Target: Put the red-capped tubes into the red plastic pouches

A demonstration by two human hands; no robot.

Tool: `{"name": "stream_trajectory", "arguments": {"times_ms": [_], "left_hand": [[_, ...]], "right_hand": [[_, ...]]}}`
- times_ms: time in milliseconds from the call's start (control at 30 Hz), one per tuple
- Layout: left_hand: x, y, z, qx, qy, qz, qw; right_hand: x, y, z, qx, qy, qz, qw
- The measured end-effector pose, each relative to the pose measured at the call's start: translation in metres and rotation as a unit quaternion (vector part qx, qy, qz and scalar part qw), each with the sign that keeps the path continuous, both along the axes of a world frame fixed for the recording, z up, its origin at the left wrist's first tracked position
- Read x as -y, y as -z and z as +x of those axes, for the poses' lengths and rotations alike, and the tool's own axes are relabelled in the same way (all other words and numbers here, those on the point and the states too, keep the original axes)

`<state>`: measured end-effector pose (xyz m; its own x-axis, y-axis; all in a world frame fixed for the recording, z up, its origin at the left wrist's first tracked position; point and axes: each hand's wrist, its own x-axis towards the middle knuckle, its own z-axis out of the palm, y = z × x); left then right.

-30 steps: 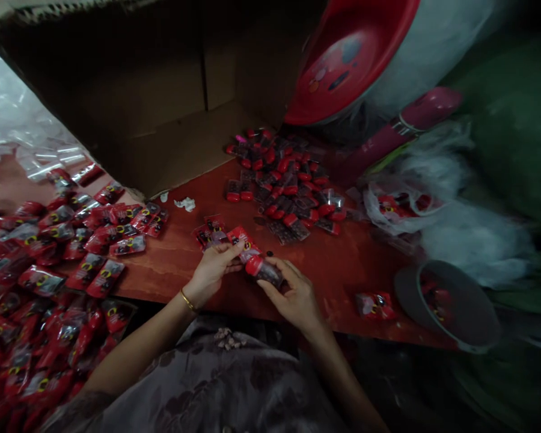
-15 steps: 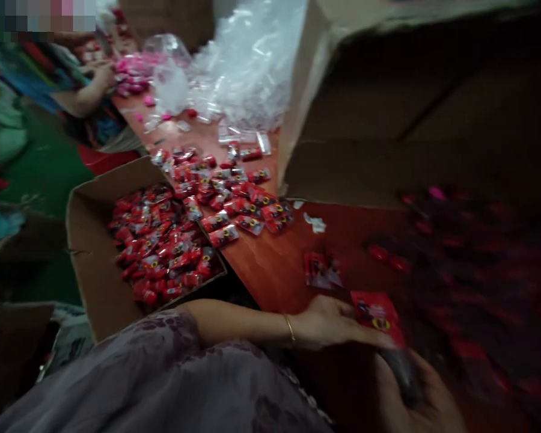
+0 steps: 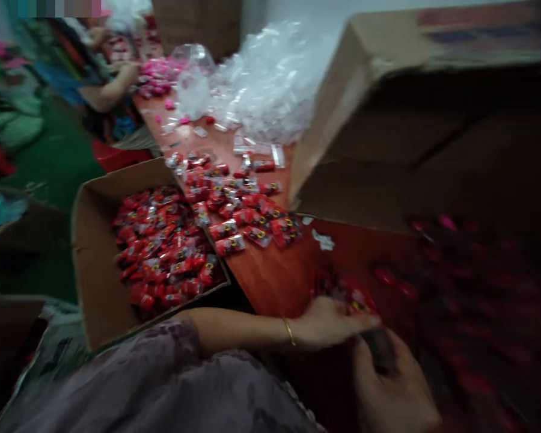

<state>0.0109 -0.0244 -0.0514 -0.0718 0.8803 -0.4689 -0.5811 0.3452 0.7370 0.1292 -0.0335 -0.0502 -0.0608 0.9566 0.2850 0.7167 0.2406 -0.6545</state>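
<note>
My left hand [image 3: 329, 323], a gold bangle at the wrist, rests at the near edge of the reddish table [image 3: 270, 273] with its fingers pinched on a red packet [image 3: 358, 302]. My right hand [image 3: 394, 391] is just below it, curled round a small dark tube [image 3: 379, 352]. Both are smeared by motion. More red packets [image 3: 247, 210] lie spread on the table to the left. An open cardboard box [image 3: 90, 264] beside the table is filled with the same red packets [image 3: 162, 252].
A large cardboard box [image 3: 410, 108] lies on its side over the table's right half. Clear plastic bags [image 3: 261, 84] are heaped at the far end. Another person [image 3: 103, 84] handles pink items [image 3: 155, 72] there. Green floor lies at left.
The view has swung from the right side of the table to the left. My hands stay together at the table edge; the red packet has moved closer to the dark tube.
</note>
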Motion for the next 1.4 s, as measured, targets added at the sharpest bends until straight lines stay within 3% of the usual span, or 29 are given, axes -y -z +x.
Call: {"name": "stream_trajectory", "arguments": {"times_ms": [100,200,400,533,667,767,900,1200,1333,1400], "left_hand": [[0.001,-0.020,-0.010,0.015,-0.020,0.036,0.999],[-0.007,-0.031,-0.012,0.065,-0.027,0.065,0.995],[-0.015,-0.031,0.001,0.086,0.007,0.042,0.995],[-0.015,-0.033,0.001,0.044,-0.004,0.048,0.998],[-0.015,-0.035,-0.004,0.048,0.003,0.056,0.997],[-0.010,-0.034,-0.002,0.041,0.051,0.066,0.996],[0.001,-0.030,0.006,0.023,0.100,0.090,0.991],[0.001,-0.030,-0.008,0.016,0.080,0.105,0.991],[0.006,-0.028,-0.006,0.019,0.065,0.093,0.993],[0.012,-0.028,-0.010,0.029,0.061,0.088,0.994]], "right_hand": [[0.001,-0.010,-0.018,-0.022,-0.024,0.034,0.999],[-0.004,-0.012,-0.017,-0.050,-0.014,0.045,0.998],[-0.001,-0.006,-0.020,-0.158,0.026,-0.005,0.987],[-0.005,-0.007,-0.024,-0.293,0.031,-0.101,0.950],[-0.006,-0.017,-0.015,-0.356,-0.017,-0.178,0.917],[-0.003,-0.020,-0.013,-0.389,-0.042,-0.201,0.898],[0.000,-0.017,-0.020,-0.450,-0.012,-0.192,0.872],[-0.002,-0.020,-0.020,-0.401,-0.039,-0.196,0.894],[-0.005,-0.014,-0.027,-0.404,-0.044,-0.197,0.892],[-0.007,-0.008,-0.028,-0.375,-0.059,-0.184,0.907]]}}
